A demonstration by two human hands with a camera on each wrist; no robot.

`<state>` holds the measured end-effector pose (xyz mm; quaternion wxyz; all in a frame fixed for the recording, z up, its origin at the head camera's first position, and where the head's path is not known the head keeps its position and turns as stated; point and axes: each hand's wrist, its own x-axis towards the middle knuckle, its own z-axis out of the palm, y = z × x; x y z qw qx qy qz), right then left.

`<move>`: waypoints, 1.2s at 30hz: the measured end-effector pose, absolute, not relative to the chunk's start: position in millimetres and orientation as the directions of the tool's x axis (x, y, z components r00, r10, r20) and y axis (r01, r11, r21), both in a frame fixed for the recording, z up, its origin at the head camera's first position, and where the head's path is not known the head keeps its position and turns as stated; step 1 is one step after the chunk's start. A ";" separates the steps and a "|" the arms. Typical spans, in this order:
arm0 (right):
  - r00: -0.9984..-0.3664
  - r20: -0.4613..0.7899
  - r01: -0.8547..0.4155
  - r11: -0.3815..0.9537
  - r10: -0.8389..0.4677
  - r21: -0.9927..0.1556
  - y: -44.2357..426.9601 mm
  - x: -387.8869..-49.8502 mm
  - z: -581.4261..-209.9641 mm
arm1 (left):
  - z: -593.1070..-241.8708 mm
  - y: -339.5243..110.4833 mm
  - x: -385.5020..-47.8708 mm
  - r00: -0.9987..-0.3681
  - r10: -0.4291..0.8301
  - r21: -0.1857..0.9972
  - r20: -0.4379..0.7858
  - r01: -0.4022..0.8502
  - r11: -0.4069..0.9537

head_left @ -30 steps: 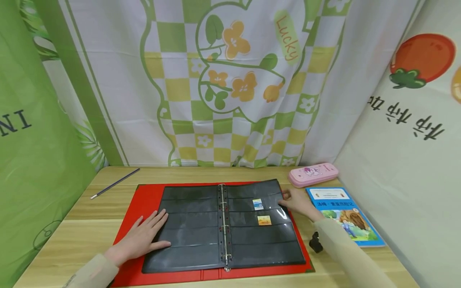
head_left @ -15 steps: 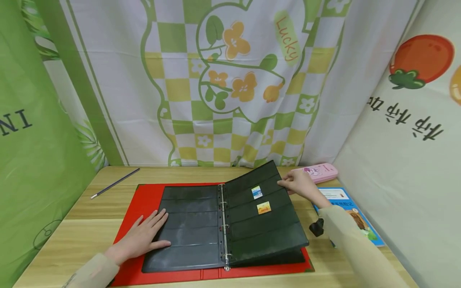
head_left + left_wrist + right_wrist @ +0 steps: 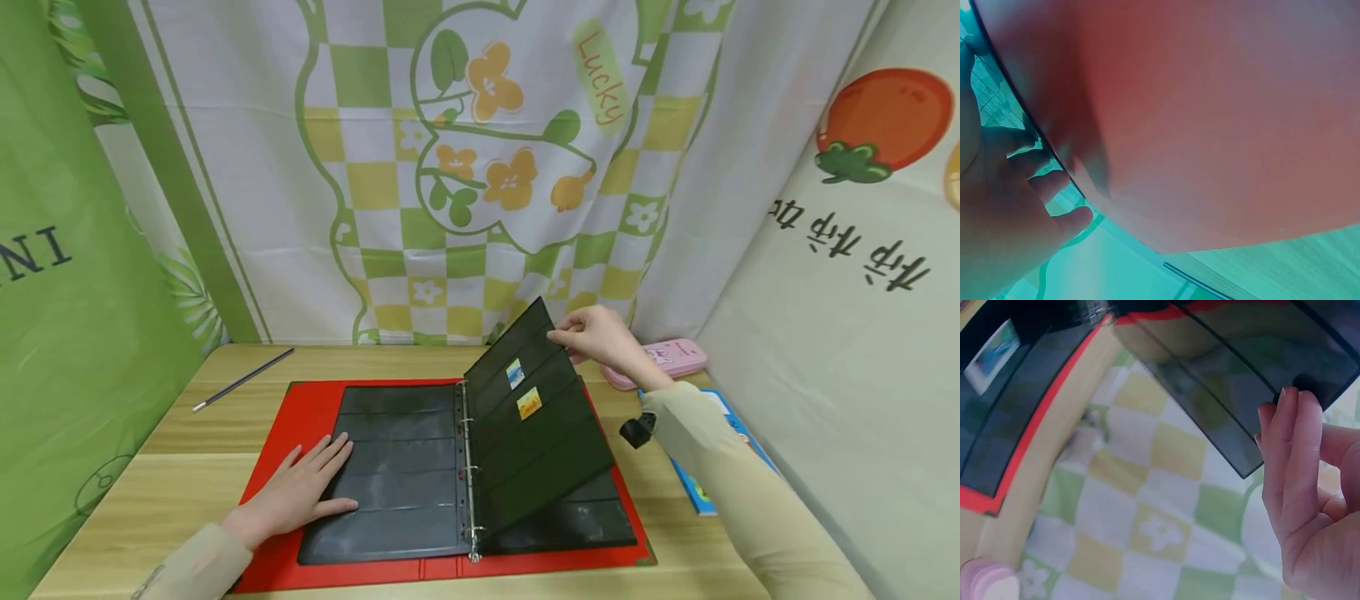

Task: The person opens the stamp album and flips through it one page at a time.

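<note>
A red ring binder (image 3: 303, 417) lies spread on the table in the head view, with black pocket pages on metal rings (image 3: 470, 468). My right hand (image 3: 600, 340) pinches the outer edge of a black page (image 3: 543, 467), which stands raised and tilted above the right side. Two small stamps, one blue (image 3: 515, 373) and one orange (image 3: 528, 403), sit in its pockets. Under it another black page (image 3: 592, 517) shows in part. Fingers spread, my left hand (image 3: 300, 483) rests on the left page (image 3: 401, 492) and the red cover. In the right wrist view, fingers (image 3: 1291, 444) grip the page.
A pink pencil case (image 3: 678, 357) stands at the back right, partly behind my right hand. My right sleeve covers much of a blue book (image 3: 697, 492). At the back left lies a dark pencil (image 3: 243, 379). Curtains hang behind and beside the table.
The right hand has lifted the page with the two stamps from nearly flat, up and toward the left, uncovering part of the page beneath. My left hand stays in place.
</note>
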<state>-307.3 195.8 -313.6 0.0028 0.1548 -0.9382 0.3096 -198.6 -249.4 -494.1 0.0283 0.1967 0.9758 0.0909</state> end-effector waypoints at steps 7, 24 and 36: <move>-0.949 0.035 -0.255 0.695 -0.314 -0.673 165.1 -309.4 -296.4 | -495.9 -249.9 -199.5 -0.921 0.389 0.164 -0.020 0.381 0.910; -0.941 -0.006 -0.235 0.670 -0.337 -0.705 112.2 -315.0 -285.2 | -466.0 -231.5 -210.6 -0.882 0.472 0.140 0.014 0.469 0.872; -0.944 -0.016 -0.227 0.684 -0.329 -0.693 91.6 -315.5 -281.7 | -363.3 -125.5 -224.7 -0.844 0.485 0.401 0.230 0.536 0.743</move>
